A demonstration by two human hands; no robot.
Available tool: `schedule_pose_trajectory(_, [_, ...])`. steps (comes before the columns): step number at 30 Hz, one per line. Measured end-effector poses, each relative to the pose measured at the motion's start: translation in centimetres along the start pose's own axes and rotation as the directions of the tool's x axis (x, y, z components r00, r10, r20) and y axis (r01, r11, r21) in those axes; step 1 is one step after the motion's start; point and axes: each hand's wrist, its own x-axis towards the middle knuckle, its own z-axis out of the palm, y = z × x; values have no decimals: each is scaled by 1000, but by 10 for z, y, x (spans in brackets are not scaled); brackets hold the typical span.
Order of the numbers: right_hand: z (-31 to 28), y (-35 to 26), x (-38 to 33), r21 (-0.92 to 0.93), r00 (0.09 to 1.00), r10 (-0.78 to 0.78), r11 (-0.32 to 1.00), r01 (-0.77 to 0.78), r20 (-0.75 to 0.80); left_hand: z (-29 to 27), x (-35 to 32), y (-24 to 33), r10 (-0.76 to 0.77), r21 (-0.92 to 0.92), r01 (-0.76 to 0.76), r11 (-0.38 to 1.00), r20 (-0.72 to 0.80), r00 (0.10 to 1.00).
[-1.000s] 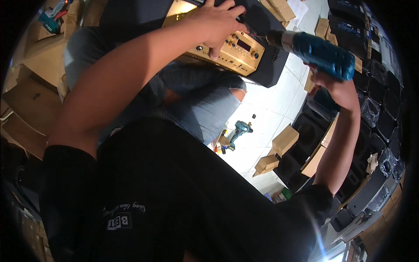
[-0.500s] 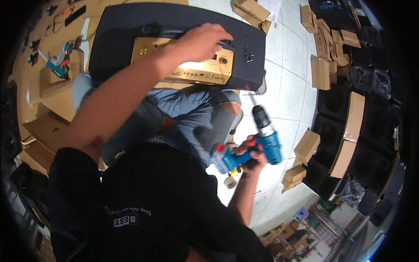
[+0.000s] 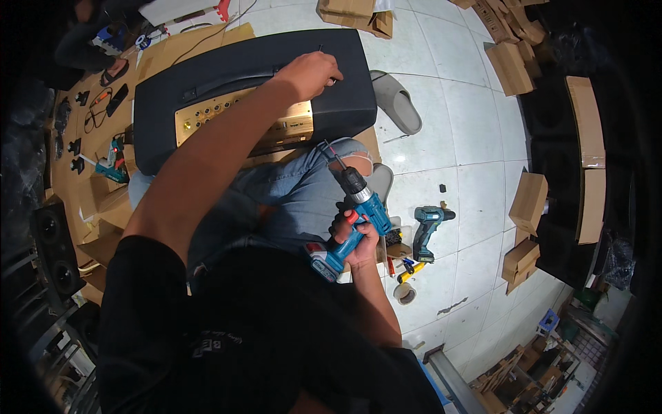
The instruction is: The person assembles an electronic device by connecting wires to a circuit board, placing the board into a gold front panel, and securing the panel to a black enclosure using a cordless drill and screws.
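Observation:
A black speaker cabinet [image 3: 241, 55] with a carry handle [image 3: 227, 83] and a gold control panel [image 3: 207, 114] lies before my lap. My left hand [image 3: 309, 74] rests at the cabinet's right part, beyond the panel. Its fingertips are drawn together on the black surface, and anything small between them is hidden. A blue cordless drill [image 3: 372, 212] with a black chuck is gripped in my right hand [image 3: 365, 243], over my right thigh. Its long bit [image 3: 336, 157] points up and left, towards the cabinet's near edge.
Another cordless drill [image 3: 429, 231] lies on the tiled floor at right, near a tape roll [image 3: 405, 294] and a yellow-handled tool [image 3: 412, 272]. A grey slipper [image 3: 396, 103] sits right of the cabinet. Cardboard boxes [image 3: 527, 200] stand farther right. At left are a blue-green tool [image 3: 112, 165] and a phone [image 3: 117, 100].
My right hand has brought the drill left, closer to the cabinet and my knee. My left hand has shifted off the panel's end onto the black surface to its right. The view has swung.

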Motion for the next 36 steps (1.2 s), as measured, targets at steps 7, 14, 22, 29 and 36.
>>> schedule_pose_trajectory(7, [-8,-1,1,30,1000,25,999,-26,13,7,1,0,-47,-215,-7,977,-246,968])
schedule_pose_trajectory(14, [-13,0,4,48,999,36,998,-37,17,5,-1,-6,-392,-658,154,737,-232,890])
schedule_pose_trajectory(22, [-6,-3,3,40,1000,25,999,-25,0,-3,-62,16,-250,-915,-85,-395,19,968])
schedule_pose_trajectory(29, [5,0,-6,-66,1000,1,998,0,19,-26,-141,42,-130,-813,-157,-561,-101,986])
schedule_pose_trajectory(36, [55,-6,-18,-371,990,1,927,50,138,-37,-203,30,-181,-842,-262,-472,-198,963])
